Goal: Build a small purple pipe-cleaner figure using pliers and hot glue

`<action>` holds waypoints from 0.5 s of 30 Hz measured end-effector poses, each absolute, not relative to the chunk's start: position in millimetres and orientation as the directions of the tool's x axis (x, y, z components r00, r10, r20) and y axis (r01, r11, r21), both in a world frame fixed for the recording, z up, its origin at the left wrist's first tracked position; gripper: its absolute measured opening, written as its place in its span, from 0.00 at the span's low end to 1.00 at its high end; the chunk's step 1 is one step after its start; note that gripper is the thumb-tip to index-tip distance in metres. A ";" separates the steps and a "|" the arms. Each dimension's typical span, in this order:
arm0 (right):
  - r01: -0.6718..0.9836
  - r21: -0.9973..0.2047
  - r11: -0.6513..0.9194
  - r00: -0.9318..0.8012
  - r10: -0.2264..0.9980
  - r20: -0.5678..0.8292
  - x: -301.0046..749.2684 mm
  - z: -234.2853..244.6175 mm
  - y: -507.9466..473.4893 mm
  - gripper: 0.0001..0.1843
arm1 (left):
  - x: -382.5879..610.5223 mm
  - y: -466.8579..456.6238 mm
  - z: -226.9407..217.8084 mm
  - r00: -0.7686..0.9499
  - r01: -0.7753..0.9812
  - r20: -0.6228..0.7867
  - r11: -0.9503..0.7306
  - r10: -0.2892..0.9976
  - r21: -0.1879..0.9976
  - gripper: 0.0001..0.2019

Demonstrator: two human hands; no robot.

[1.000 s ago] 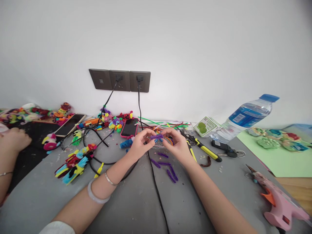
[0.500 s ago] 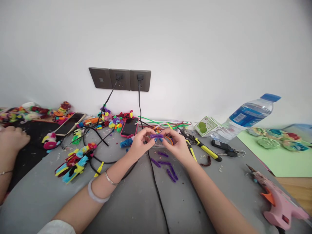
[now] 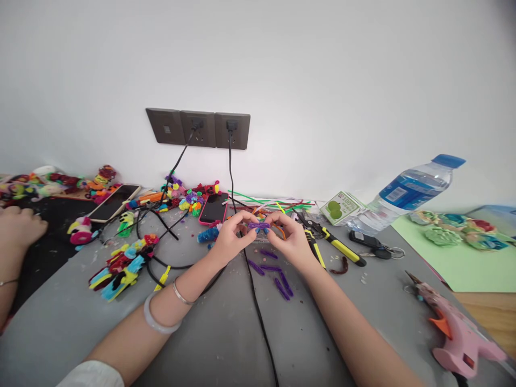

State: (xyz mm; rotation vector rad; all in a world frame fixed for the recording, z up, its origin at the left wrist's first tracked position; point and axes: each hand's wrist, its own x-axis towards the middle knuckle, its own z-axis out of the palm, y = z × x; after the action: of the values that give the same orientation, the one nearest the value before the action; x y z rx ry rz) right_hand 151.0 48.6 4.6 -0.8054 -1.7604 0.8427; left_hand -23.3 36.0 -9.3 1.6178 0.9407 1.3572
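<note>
Both of my hands meet over the middle of the grey table (image 3: 226,333). My left hand (image 3: 231,236) and my right hand (image 3: 290,239) pinch the two ends of a short purple pipe-cleaner bundle (image 3: 258,226), held level between the fingertips. Several cut purple pipe-cleaner pieces (image 3: 278,274) lie on the table just below my hands. A black cable (image 3: 258,312) runs under my hands toward me.
Yellow-handled cutters (image 3: 334,244) and keys (image 3: 373,246) lie right of my hands. A water bottle (image 3: 403,196), a pink glue gun (image 3: 459,336) and green paper (image 3: 455,258) are further right. Two phones (image 3: 213,208), colourful craft pieces (image 3: 123,266) and another person's hand (image 3: 18,228) are at left.
My hands stay pinched on the purple bundle with only small finger shifts. The view has tilted slightly, and the other person's hand at left has shifted a little.
</note>
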 end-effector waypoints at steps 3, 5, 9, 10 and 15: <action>0.141 -0.840 0.524 -0.293 0.832 0.471 151.0 3.5 48.9 0.04 | -22.6 35.6 -8.7 0.146 0.050 0.385 -0.396 0.911 0.917 0.06; 0.139 -0.843 0.519 -0.295 0.835 0.465 151.2 2.8 49.1 0.05 | -22.1 35.3 -8.5 0.142 0.057 0.382 -0.393 0.913 0.918 0.05; 0.136 -0.839 0.527 -0.297 0.830 0.473 151.4 1.1 49.1 0.05 | -21.9 35.3 -9.2 0.133 0.049 0.391 -0.400 0.911 0.915 0.07; 0.135 -0.837 0.530 -0.296 0.828 0.477 151.3 0.7 49.1 0.05 | -22.1 35.5 -9.5 0.134 0.044 0.396 -0.405 0.908 0.913 0.07; 0.121 -0.828 0.547 -0.298 0.816 0.495 150.5 -1.1 49.6 0.05 | -23.8 36.2 -9.7 0.152 0.056 0.412 -0.424 0.899 0.904 0.06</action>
State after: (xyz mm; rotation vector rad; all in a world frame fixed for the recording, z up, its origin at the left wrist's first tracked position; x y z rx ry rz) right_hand 150.5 49.6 -1.1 -0.7815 -1.7579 0.8474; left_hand -23.8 36.2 -9.7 1.6513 0.9326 1.3658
